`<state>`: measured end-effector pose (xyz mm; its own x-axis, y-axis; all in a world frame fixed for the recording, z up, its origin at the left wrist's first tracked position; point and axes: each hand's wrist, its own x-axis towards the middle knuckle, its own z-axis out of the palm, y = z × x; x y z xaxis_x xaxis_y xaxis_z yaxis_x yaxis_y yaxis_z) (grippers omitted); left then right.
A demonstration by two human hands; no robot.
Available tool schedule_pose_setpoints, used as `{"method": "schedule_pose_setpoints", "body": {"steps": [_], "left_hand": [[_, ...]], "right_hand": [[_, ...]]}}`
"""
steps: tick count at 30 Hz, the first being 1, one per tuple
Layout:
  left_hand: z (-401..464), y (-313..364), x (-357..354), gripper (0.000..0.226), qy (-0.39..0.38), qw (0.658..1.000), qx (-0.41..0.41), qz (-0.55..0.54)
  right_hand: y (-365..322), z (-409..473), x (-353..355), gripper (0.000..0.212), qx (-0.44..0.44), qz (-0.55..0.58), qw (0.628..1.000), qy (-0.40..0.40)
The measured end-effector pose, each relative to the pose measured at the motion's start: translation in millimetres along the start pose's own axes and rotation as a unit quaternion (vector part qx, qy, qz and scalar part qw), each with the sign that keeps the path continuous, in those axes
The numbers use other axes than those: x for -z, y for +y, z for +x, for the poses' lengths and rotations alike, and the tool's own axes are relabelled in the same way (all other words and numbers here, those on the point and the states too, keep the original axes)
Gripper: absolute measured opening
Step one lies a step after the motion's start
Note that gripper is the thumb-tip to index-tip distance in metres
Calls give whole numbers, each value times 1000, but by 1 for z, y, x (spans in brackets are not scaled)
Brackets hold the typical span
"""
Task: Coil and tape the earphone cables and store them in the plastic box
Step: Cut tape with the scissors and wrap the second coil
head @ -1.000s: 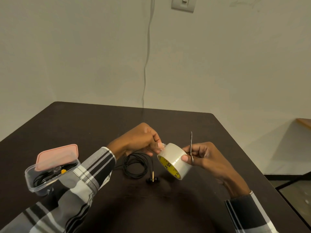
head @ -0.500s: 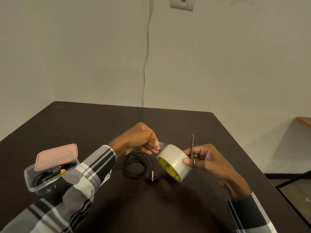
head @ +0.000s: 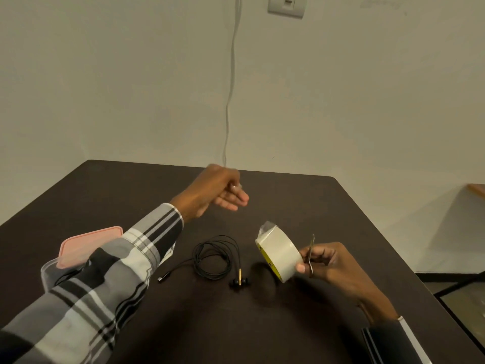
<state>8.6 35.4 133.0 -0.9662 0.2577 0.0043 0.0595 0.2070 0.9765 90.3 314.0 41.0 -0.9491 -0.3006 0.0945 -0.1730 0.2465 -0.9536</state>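
Note:
A coiled black earphone cable (head: pixel 212 256) lies on the dark table (head: pixel 301 203), its earbuds (head: pixel 238 282) at the front and its plug (head: pixel 161 279) trailing left. My right hand (head: pixel 328 264) grips a roll of clear tape (head: pixel 279 254) just right of the coil, and small scissors (head: pixel 311 254) stand between its fingers. A loose flap sticks up from the top of the roll. My left hand (head: pixel 217 190) is raised and blurred above the coil, thumb and forefinger close together around a small glint. The clear plastic box (head: pixel 47 274), partly hidden by my left sleeve, sits at the left.
A pink lid (head: pixel 89 243) leans on the box. A wire (head: pixel 231 74) runs down the wall behind the table from near a wall switch (head: pixel 287 5). The table's right edge drops to the floor, with a glass surface (head: pixel 464 298) below.
My left hand has left the tape roll and swung up and away to the far left. The roll and my right hand have shifted right and slightly down.

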Motion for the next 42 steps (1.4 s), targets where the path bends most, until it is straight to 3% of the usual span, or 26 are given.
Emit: {"method": "schedule_pose_setpoints", "body": {"steps": [2,6,12,21,28,31,36,42], "left_hand": [[6,8,11,26,24,999,-8,-25],[6,4,13,17,-29,995,-5,91],[5,-33,-18,35,-36,985,15,171],[2,-46,-19,10,-21,994,-24,101],[3,-49,-22,25,13,995,-56,82],[3,-49,-21,16,24,996,-59,66],[4,-49,-22,28,42,997,-57,37],[3,-49,-22,22,26,997,-66,6]], "right_hand": [[3,-4,2,17,-14,12,1000,22],[7,-9,3,19,-19,25,999,39],[2,-7,-3,18,-17,23,999,20],[-1,-6,-2,16,-26,29,999,1],[-1,-4,-1,15,-48,19,999,-1],[0,-5,-1,17,-52,14,999,-3],[0,-4,-1,15,-44,15,999,1],[1,-3,-2,19,-40,6,999,-4]]}}
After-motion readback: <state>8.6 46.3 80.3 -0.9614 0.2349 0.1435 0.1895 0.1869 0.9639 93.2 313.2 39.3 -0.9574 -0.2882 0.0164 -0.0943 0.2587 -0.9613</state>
